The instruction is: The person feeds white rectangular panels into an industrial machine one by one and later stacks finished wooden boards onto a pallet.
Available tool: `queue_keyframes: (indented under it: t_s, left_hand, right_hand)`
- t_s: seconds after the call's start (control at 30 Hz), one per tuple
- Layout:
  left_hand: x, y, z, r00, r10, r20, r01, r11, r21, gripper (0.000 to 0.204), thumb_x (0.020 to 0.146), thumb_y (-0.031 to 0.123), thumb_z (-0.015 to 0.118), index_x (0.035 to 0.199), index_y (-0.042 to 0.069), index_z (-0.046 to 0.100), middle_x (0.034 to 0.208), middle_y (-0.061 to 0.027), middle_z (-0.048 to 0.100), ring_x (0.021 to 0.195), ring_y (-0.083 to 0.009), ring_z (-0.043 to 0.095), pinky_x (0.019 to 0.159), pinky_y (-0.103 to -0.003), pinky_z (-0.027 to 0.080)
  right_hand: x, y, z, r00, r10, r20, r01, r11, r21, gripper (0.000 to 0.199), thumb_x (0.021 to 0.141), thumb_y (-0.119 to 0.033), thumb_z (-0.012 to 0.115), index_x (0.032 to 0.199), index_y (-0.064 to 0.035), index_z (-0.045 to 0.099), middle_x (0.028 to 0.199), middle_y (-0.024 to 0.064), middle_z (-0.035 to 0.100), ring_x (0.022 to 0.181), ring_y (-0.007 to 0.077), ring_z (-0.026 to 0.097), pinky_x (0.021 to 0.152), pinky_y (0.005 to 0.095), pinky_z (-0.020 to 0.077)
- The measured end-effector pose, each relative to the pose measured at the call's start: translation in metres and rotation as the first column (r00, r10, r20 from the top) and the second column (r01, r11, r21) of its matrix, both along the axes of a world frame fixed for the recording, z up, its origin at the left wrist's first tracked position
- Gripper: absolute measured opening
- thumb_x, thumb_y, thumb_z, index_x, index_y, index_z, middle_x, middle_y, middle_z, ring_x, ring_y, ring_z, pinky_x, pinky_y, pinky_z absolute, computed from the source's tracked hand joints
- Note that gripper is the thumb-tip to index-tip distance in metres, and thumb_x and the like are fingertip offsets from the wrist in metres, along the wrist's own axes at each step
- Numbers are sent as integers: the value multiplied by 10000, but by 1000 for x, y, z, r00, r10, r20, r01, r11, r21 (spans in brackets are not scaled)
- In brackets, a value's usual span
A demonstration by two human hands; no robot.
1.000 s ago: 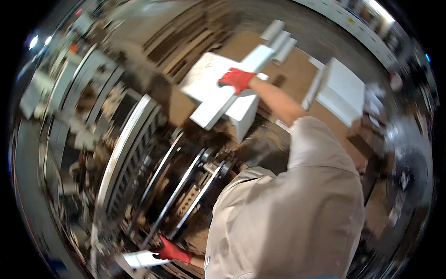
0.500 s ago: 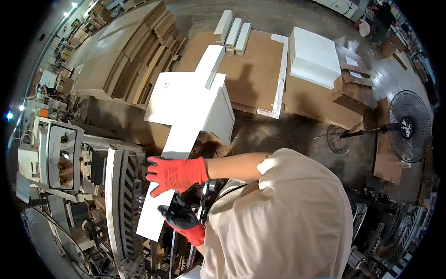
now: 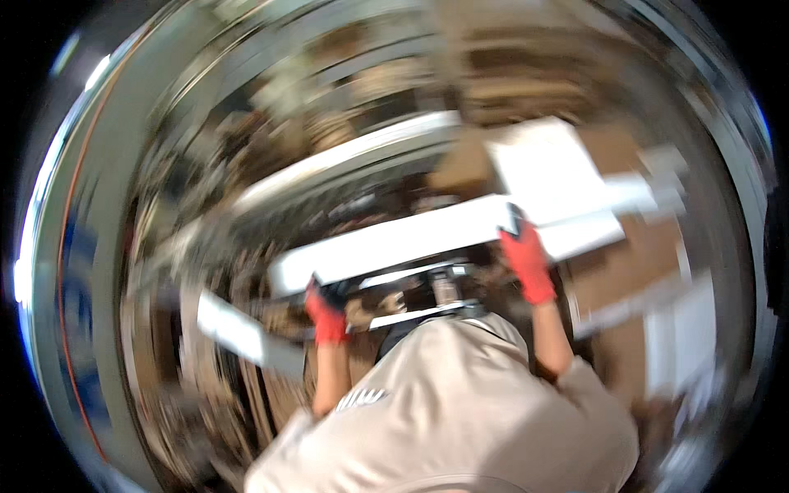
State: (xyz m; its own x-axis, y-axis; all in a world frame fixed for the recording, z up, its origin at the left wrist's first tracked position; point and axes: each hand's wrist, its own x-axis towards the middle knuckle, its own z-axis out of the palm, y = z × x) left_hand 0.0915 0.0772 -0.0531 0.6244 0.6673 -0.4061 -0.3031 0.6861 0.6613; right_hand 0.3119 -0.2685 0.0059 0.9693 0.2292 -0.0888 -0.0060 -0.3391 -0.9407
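Gloved left hand [image 3: 330,312] and right hand [image 3: 527,259] grip a long white board [image 3: 394,244] toward opposite ends, apparently to keep it steady over metal rails [image 3: 413,315], left of a wide white panel [image 3: 549,168]

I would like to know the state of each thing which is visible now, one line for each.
Long white board: flat side up, slanting across the view.
Left hand: gloved, at the long white board's edge, grip unclear.
Right hand: gloved, at its right end, grip unclear.
Wide white board: lying beyond the right hand.
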Motion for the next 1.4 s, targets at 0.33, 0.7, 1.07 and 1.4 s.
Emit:
queue_keyframes:
  t_s: [0.33, 0.7, 1.07, 1.4]
  left_hand:
    - [46, 86, -43, 752, 608, -254, -400, 728, 557, 720, 760, 84, 682, 1381, 2, 327, 1117, -134, 603, 927, -253, 586, 840, -354, 470]
    - [48, 137, -38, 488, 687, -538, -119, 663, 739, 824, 748, 367, 683, 1440, 68, 348, 1335, -290, 458, 1230, -431, 469, 1030, -422, 398]
    - [-9, 190, -58, 388, 519, -761, 268, 727, 632, 1061, 690, 574, 699, 1517, 121, 211, 1427, -350, 287, 1344, -495, 276, 1079, -494, 335]
    - [26, 104, -39, 434, 594, -677, 384, 558, 736, 1332, 551, 662, 777, 1512, 13, 121, 1483, -343, 218, 1389, -469, 235, 1113, -485, 303]
  right_hand:
    - [40, 122, -128, 950, 308, -39, -233, 791, 566, 300, 831, 6, 657, 1126, -18, 608, 924, 47, 652, 684, 100, 575, 604, 232, 473]
    - [32, 244, -117, 944, 248, -219, -115, 867, 484, 217, 810, -78, 690, 1012, -10, 649, 698, 23, 612, 458, 117, 499, 443, 251, 385]
    - [9, 278, -112, 924, 340, -173, -249, 882, 400, 145, 834, -95, 647, 928, 12, 673, 766, 31, 638, 513, 132, 526, 476, 293, 427]
    - [5, 255, -88, 817, 546, -185, -401, 769, 497, 241, 904, -108, 577, 1120, -7, 611, 855, 23, 602, 595, 116, 557, 534, 256, 489]
